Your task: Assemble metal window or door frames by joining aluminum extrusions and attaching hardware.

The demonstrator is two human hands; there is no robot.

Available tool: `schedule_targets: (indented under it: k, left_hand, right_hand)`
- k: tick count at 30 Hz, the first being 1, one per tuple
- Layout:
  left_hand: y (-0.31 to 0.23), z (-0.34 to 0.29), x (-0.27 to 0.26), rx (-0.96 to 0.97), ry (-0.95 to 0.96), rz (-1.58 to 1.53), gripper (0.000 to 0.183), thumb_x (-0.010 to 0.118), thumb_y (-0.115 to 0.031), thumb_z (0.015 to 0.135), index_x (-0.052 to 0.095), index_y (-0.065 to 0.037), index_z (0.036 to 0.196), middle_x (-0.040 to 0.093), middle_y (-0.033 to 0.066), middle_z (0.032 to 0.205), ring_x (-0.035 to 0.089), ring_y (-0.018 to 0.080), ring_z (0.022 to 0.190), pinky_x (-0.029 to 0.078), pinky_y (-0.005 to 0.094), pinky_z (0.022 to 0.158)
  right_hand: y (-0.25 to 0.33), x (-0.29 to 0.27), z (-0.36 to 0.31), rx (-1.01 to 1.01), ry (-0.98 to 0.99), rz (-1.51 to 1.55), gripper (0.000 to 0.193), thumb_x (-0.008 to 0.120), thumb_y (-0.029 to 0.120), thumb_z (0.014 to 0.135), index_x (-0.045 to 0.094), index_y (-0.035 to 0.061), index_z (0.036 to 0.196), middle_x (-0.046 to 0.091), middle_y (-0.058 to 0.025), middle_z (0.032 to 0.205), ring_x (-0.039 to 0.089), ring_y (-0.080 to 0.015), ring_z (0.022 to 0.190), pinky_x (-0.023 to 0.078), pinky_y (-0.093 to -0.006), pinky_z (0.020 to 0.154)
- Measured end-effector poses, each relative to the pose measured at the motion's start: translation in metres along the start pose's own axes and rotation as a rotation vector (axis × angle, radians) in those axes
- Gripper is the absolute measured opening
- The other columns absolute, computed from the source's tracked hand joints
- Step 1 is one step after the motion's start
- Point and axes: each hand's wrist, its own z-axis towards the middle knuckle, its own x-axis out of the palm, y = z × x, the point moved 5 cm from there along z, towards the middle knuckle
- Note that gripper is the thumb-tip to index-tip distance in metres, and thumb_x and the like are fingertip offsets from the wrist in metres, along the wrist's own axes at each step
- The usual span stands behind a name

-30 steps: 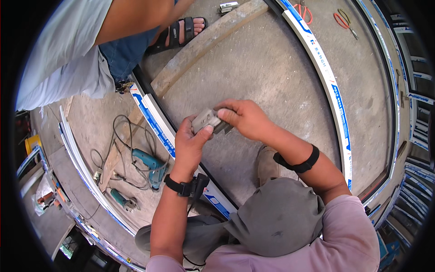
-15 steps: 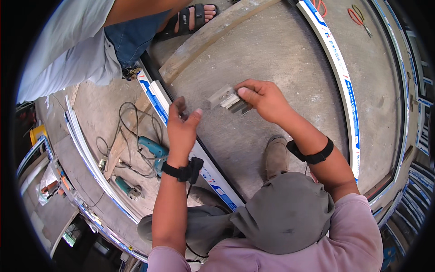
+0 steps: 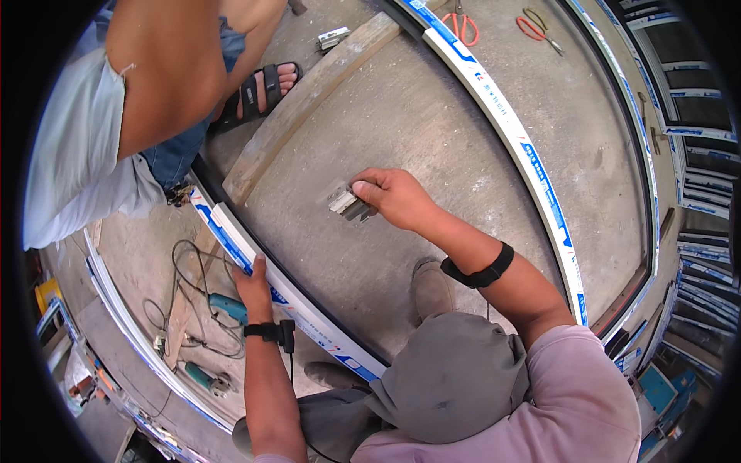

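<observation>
My right hand (image 3: 397, 202) pinches a small silver-grey metal block (image 3: 344, 202) with plate-like parts, above the concrete floor. The fingers hide part of it. My left hand (image 3: 253, 289) is closed round the edge of a long frame profile (image 3: 309, 324), dark along one side and wrapped in white and blue film. A short white strip (image 3: 230, 231) lies along that profile just beyond my left fingertips.
Another person's sandalled foot (image 3: 258, 92) stands by a wooden plank (image 3: 324, 85). A curved wrapped profile (image 3: 513, 123) runs along the right, with red-handled pliers (image 3: 532, 27) beyond. A teal power tool (image 3: 228, 307), an angle grinder (image 3: 207, 376) and cables lie left.
My left hand has come down from mid-air onto the wrapped profile. My right hand still holds the metal block, which has tilted somewhat. The whole view has shifted.
</observation>
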Motion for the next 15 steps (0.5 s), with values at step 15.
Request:
schedule_targets:
  k: [15]
  left_hand:
    - [0.015,-0.001,0.006,-0.007,0.011,0.007,0.078,0.074,-0.018,0.081,0.030,0.016,0.135,0.053,0.0291,0.125,0.055,0.0340,0.112,0.042,0.0368,0.101]
  right_hand:
    - [0.003,0.011,0.007,-0.069,-0.035,-0.124,0.029,0.059,0.031,0.095,0.070,0.0062,0.106,0.070,-0.0171,0.087,0.069,-0.0312,0.081,0.052,-0.0394,0.074]
